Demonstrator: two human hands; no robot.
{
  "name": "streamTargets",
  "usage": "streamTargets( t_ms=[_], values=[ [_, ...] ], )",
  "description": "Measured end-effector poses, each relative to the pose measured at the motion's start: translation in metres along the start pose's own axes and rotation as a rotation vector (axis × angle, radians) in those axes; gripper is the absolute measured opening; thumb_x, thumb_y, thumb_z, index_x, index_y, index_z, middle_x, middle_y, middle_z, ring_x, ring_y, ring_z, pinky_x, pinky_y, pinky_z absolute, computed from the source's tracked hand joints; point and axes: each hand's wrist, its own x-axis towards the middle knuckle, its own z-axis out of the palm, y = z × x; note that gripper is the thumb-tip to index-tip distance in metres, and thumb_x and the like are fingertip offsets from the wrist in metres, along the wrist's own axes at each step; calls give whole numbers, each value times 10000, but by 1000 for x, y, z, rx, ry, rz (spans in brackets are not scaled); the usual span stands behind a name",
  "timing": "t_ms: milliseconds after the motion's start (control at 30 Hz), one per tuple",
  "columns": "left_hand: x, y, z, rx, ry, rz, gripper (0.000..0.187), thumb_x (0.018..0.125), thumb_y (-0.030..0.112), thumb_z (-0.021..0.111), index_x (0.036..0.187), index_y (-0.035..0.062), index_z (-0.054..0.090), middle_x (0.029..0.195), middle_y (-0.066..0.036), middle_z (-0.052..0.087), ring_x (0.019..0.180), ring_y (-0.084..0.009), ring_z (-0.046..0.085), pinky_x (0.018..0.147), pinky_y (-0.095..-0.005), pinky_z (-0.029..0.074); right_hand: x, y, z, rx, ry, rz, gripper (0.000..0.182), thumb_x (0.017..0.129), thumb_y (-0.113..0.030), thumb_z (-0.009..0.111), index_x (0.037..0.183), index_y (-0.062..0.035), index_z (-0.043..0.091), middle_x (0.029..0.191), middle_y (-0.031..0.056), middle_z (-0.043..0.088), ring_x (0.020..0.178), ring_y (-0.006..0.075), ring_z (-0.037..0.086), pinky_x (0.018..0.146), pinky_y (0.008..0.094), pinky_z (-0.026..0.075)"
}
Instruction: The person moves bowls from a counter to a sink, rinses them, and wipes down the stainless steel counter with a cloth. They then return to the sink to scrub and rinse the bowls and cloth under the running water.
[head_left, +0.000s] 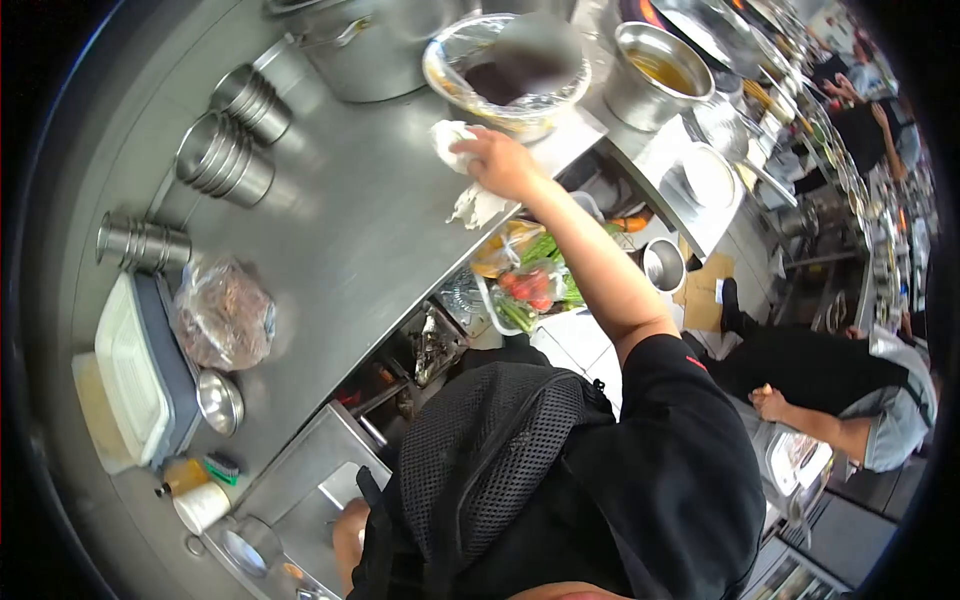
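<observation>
My right hand (500,163) reaches across the steel counter (350,200) with its fingers closed on a crumpled white cloth (453,146). A loose part of the cloth hangs below the hand near the counter's edge. Just beyond the hand stands a plastic-lined bowl (450,85) with dark contents, partly blurred. My left hand (349,528) is low at the left beside the steel sink (300,490); its fingers are hidden.
Stacked steel cups (225,160), a bagged food item (225,315), a white tray (135,370) and a steel bowl (220,402) line the left. A pot (660,75) stands upper right. Vegetables (530,280) lie below the counter. A co-worker (830,390) stands at the right.
</observation>
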Motion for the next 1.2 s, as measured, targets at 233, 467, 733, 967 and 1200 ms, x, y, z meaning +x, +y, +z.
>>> streamTargets(
  t_ms=[233,467,733,967,1200],
  values=[
    [-9,-18,47,-348,288,-130,297,924,227,458,876,-13,628,807,-112,657,779,-205,623,716,-320,479,23,40,112,-640,106,-3,598,818,-425,550,1276,-46,478,1370,219,366,1296,366,304,1090,462,215],
    [-39,6,66,-908,541,-223,211,914,248,548,971,50,591,814,-24,623,700,-121,587,608,-247,463,57,-26,217,-520,-233,-244,561,904,-411,425,1362,-89,395,1457,184,260,1357,325,220,1125,426,143],
    [-69,65,117,-880,899,-263,229,933,237,508,991,35,598,851,-43,639,714,-121,602,597,-246,464,-36,-143,254,-141,-835,-686,461,862,-105,403,1312,-173,480,1478,14,291,1386,175,187,1149,341,119],
    [-129,80,233,-1118,1164,-561,231,910,234,542,980,27,619,791,-49,640,671,-112,596,558,-243,452,-38,-6,130,-241,-450,-529,213,787,-63,516,977,-70,613,1234,142,535,1197,334,448,1018,443,338],
    [-151,-12,171,-964,1476,-661,298,888,279,548,1002,11,614,824,-80,658,714,-188,635,668,-307,484,-29,50,91,-338,148,-133,300,719,25,477,963,-10,648,960,181,630,928,340,577,869,399,439]
  ],
)
